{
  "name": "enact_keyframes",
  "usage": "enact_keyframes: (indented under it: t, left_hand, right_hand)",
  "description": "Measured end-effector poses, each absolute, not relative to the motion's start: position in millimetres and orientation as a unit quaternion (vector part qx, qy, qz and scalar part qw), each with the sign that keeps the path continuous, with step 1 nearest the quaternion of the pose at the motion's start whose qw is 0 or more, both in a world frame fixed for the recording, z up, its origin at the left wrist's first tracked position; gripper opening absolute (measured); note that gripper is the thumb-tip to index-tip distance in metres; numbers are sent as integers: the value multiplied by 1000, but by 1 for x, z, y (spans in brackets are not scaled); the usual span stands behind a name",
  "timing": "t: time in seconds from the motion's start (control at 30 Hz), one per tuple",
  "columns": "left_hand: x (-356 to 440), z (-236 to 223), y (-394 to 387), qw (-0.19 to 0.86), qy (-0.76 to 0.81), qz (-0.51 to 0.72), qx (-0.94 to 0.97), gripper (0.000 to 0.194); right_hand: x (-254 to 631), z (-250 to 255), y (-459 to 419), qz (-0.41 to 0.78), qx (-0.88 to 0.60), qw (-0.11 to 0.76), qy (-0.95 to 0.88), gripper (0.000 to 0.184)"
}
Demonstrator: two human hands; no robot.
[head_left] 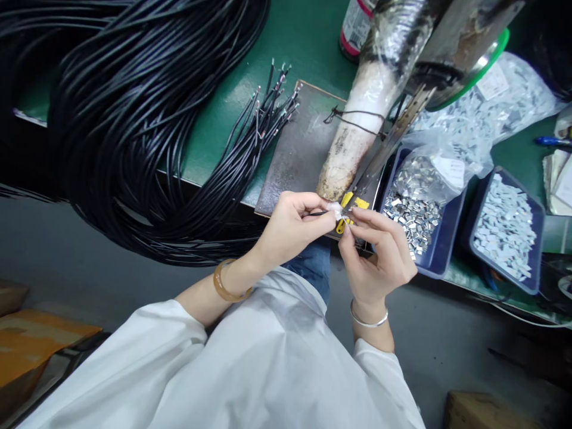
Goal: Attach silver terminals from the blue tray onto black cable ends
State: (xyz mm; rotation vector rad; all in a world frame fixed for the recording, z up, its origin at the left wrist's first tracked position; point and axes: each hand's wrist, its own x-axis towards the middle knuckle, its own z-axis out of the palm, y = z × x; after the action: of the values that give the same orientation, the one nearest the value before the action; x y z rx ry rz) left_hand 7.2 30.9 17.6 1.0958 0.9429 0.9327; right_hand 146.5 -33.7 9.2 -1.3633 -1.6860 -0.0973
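My left hand (297, 223) pinches the end of a black cable (316, 214), its fingertips beside a small whitish piece (338, 213) whose kind I cannot make out. From the right, my right hand (379, 247) meets it, thumb and fingers closed around something thin and pale, mostly hidden. Just above the fingertips end a slanting metal bar (379, 152) and a thick, white, stained tube (346, 140) bound with dark wire. Yellow pieces (355, 200) show on the dark plate (295, 158) beneath.
A big coil of black cables (134, 119) covers the left, its stripped ends (272, 110) on the green table (308, 42). To the right stand a blue bin (440, 262) of small metal pieces and another bin (536, 277) of pale pieces. Plastic bags (518, 101) lie behind.
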Motion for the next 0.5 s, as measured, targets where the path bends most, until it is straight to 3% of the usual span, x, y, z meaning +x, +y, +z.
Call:
enact_keyframes:
  t: [0.5]
  left_hand:
    - [7,11,27,643,407,407,506,10]
  right_hand:
    - [150,9,-36,-35,-563,458,-688,20]
